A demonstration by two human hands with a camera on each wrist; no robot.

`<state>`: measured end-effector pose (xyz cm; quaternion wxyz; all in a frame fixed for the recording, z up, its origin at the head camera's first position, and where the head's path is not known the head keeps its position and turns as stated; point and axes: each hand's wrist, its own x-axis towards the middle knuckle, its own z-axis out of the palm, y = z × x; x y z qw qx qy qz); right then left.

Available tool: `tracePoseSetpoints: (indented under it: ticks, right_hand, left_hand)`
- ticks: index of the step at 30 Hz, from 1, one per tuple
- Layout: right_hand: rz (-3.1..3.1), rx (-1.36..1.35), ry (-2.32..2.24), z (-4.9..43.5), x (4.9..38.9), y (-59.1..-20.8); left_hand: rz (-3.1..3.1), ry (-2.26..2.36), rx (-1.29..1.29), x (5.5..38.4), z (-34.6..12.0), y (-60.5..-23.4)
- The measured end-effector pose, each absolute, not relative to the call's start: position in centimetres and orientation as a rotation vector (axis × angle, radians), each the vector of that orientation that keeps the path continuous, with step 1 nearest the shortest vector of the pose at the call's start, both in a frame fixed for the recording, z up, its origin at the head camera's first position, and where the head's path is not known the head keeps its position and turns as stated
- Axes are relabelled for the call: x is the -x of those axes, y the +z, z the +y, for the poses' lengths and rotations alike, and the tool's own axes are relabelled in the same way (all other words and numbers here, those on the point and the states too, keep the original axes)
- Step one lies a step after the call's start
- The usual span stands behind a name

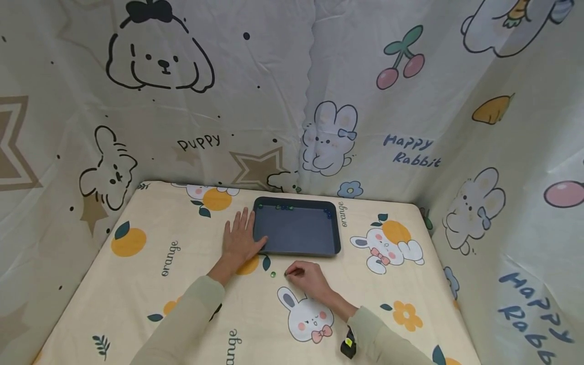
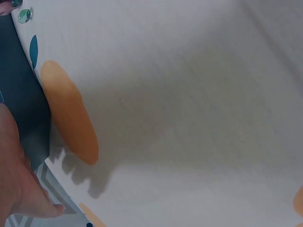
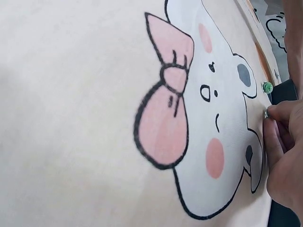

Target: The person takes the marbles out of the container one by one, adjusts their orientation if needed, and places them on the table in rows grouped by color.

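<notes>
My left hand (image 1: 239,241) lies with its fingers straight and spread at the left end of a dark rectangular tray (image 1: 296,233), the thumb over its near left corner. My right hand (image 1: 311,280) is low over the cloth in front of the tray and pinches a small glass marble (image 3: 267,113) between thumb and fingertips; the fingers cover most of it. Just left of those fingertips, a green marble (image 1: 272,274) sits loose on the cloth. Inside the tray, green marbles (image 1: 284,207) line the far edge and dark blue marbles (image 1: 328,213) gather near the far right corner.
A cream cloth (image 1: 196,314) printed with oranges and rabbits covers the table. Hanging patterned curtains (image 1: 255,111) enclose its back and sides. A small black object (image 1: 349,345) with a yellow-green mark shows beside the right sleeve.
</notes>
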<state>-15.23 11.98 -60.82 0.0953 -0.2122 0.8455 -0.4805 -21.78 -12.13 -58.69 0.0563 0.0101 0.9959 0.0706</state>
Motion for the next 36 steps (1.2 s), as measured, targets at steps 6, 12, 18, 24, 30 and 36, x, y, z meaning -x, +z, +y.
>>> tracePoseSetpoints:
  ticks: [6,12,18,24,30,36]
  right_hand:
    - [2.519,0.626,-1.393,11.91,15.28,-60.93]
    - [2.525,0.626,-1.368,11.95,15.23,-60.93]
    - [2.520,0.648,-1.376,11.95,15.32,-60.94]
    - [2.521,0.642,-1.364,11.97,15.36,-61.03]
    - [2.504,0.621,-1.373,12.04,15.31,-60.87]
    - [2.504,0.607,-1.371,12.05,15.18,-60.82]
  left_hand:
    - [3.020,0.237,-0.028,21.70,-12.12,-58.67]
    - [3.015,0.238,-0.033,21.56,-12.16,-58.47]
    - [3.018,0.242,-0.035,21.53,-12.23,-58.10]
    - [3.016,0.236,-0.040,21.56,-12.23,-57.94]
    - [3.012,0.240,-0.035,21.67,-12.19,-58.04]
    - [3.008,0.242,-0.038,21.67,-12.16,-58.21]
